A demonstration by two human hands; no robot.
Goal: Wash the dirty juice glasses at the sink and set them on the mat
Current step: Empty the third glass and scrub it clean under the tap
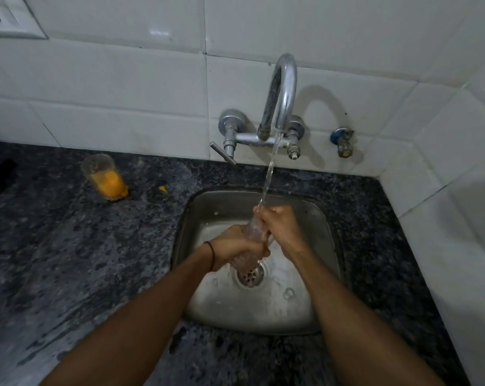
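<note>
Grip L point(232, 246), R point(274, 222) prob. round glass point(245, 261)

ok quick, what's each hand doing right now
Left hand: closed, gripping the lower part of the glass.
Right hand: closed, gripping the upper end of the same glass.

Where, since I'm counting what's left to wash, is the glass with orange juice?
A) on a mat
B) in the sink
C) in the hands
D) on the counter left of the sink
D: the juice glass stands on the counter left of the sink; the left hand and right hand hold a clear glass instead.
</note>
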